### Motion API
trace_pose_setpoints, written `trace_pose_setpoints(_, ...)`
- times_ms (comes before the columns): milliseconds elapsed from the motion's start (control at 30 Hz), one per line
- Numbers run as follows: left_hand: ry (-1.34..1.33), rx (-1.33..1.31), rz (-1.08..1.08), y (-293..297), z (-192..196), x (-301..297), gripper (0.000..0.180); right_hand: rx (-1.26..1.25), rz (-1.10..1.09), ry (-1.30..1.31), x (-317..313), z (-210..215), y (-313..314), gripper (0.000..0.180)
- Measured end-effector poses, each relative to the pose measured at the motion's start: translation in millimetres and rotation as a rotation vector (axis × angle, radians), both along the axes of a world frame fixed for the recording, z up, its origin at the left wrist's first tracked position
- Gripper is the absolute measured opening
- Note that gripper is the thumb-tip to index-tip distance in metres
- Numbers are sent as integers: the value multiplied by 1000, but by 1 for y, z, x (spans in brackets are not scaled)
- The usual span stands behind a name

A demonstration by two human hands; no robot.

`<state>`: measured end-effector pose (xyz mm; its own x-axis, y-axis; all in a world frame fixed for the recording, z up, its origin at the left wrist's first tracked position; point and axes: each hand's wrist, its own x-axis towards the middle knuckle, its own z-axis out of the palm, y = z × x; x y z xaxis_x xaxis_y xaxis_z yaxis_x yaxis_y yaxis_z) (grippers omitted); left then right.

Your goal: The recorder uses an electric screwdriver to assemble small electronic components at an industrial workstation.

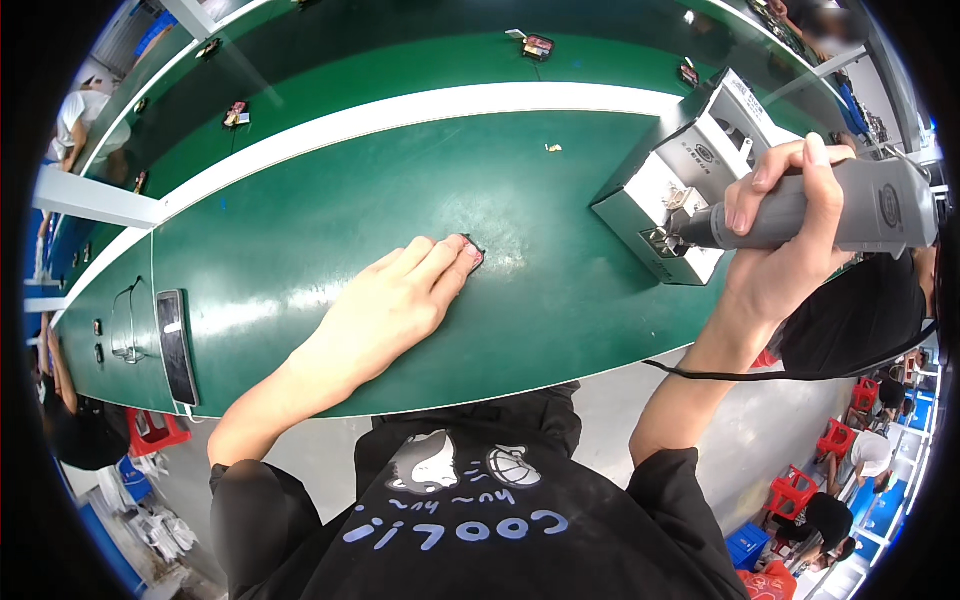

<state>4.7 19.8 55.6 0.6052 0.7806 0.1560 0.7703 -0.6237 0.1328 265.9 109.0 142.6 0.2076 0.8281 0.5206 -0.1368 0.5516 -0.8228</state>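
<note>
My left hand lies low over the green workbench. Its fingertips press together on a small dark part with some red on it, mostly covered by the fingers. To the right, my right hand wraps round a grey electric screwdriver, which it holds nearly level. The screwdriver's narrow end points left into the open front of a silver box-shaped screw feeder. Whether the bit touches a screw there is too small to tell.
A phone with a cable, eyeglasses and two small dark parts lie at the bench's left end. Past a white rail, a green belt carries small assemblies. A black cord crosses near my right forearm. Other people sit on both sides.
</note>
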Motion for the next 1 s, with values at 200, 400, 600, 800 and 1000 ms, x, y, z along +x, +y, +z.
trace_pose_setpoints(200, 152, 114, -83, 2, -3, 0, 47, 79, -33, 32, 2, -2, -5, 17)
trace_pose_setpoints(400, 50, 131, -96, 9, -18, 3, 37, 106, 6, -73, 11, 7, -10, 20)
trace_pose_setpoints(600, -84, 326, -70, 16, -30, 5, 16, 103, 8, -56, 6, -1, -2, 18)
trace_pose_setpoints(800, -177, 398, -62, 15, -40, 7, 19, 55, 6, 23, 7, -3, -1, 20)
trace_pose_setpoints(1000, -204, 406, -50, 10, -46, 7, 26, -35, 55, -69, 13, -7, 3, 22)
